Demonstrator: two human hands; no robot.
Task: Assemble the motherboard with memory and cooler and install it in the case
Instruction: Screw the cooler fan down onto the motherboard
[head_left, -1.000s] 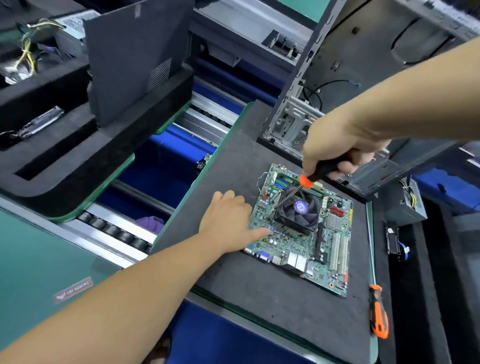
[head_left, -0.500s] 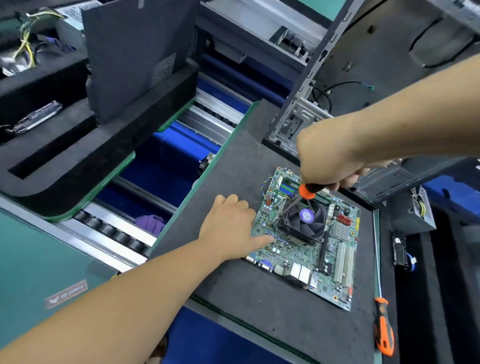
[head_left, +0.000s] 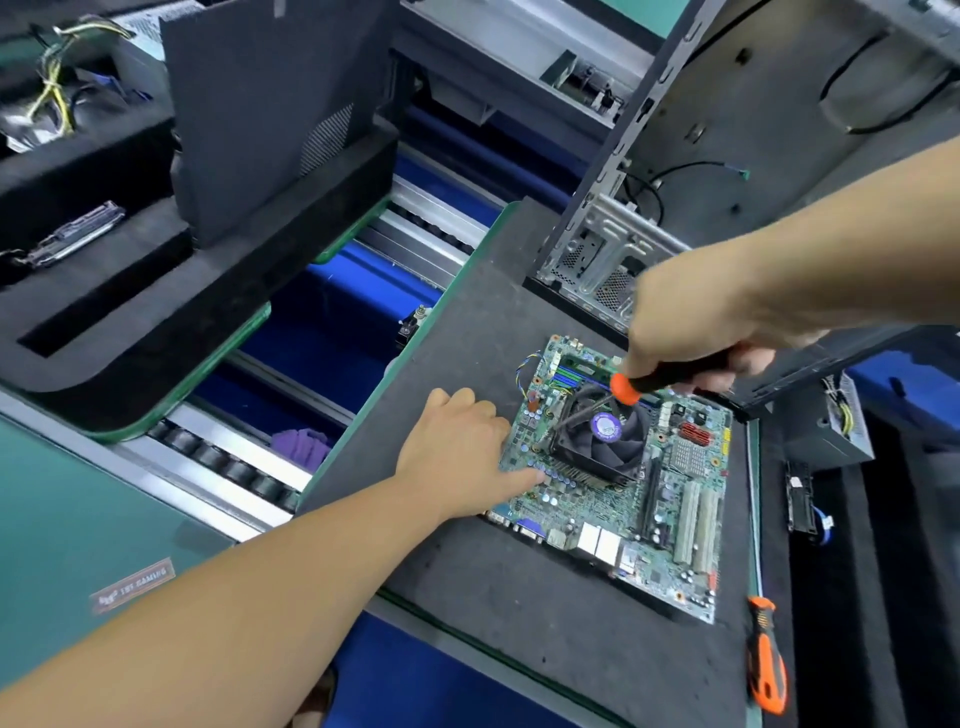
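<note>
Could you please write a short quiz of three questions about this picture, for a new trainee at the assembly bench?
1. True or false: the left hand lies flat on the edge of the motherboard.
2. What does the right hand hold?
A. a memory module
B. a screwdriver
C. a cable
3. Fill in: the tool's shaft reaches down to a corner of the ____.

Key:
1. True.
2. B; its grip is black with an orange collar.
3. Cooler. A second screwdriver lies unused on the mat, near the board.
</note>
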